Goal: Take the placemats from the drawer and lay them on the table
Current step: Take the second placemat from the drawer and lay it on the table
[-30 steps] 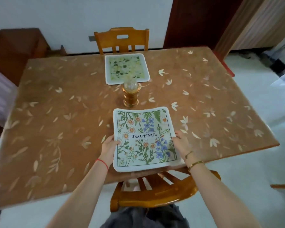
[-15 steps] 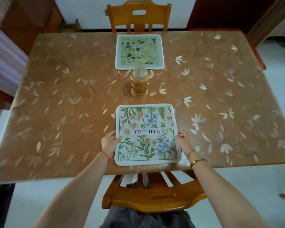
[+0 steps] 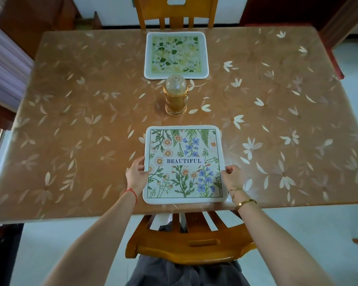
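My left hand (image 3: 135,174) and right hand (image 3: 233,175) pinch the side edges of the square white-bordered wildflower placemat reading BEAUTIFUL (image 3: 184,165), lying flat at the brown petal-patterned surface's (image 3: 81,112) near edge, with an amber glass jar (image 3: 175,98) at 12 o'clock and a green-and-yellow floral placemat (image 3: 176,55) beyond.

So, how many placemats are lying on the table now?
2. The BEAUTIFUL placemat lies at the near edge between both hands; the green placemat lies at the far edge, beyond the jar.

Soft daylight, sharp centre, warped edges
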The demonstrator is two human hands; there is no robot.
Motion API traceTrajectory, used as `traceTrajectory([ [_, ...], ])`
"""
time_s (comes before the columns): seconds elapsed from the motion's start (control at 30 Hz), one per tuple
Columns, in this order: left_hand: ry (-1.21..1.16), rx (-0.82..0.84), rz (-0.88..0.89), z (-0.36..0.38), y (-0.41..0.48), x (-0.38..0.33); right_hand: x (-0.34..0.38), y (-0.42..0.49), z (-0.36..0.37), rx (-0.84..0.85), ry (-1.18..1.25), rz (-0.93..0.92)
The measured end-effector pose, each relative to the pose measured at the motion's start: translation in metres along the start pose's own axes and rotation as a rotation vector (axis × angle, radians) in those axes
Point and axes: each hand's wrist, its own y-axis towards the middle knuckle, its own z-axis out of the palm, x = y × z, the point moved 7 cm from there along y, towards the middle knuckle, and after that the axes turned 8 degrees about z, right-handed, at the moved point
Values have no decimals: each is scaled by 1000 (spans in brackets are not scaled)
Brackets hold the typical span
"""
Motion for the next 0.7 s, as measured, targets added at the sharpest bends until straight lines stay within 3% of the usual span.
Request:
traceTrajectory([
  [0.17,9,6,4,2,0,0,-1,-4,1,-24,15,-22],
  [0.27,106,-10,70,3,-2,-8,7,-7,-5,-141,-74,-54],
  [0.4,286,-51,205,2,2,-32,44,-11,-12,-284,-198,-304],
  [0.53,432,70,459,18,26,-61,85,0,16,-110,-456,-523],
  [0.7,666,248,533,52,59,-72,115,16,56,38,-691,-654],
])
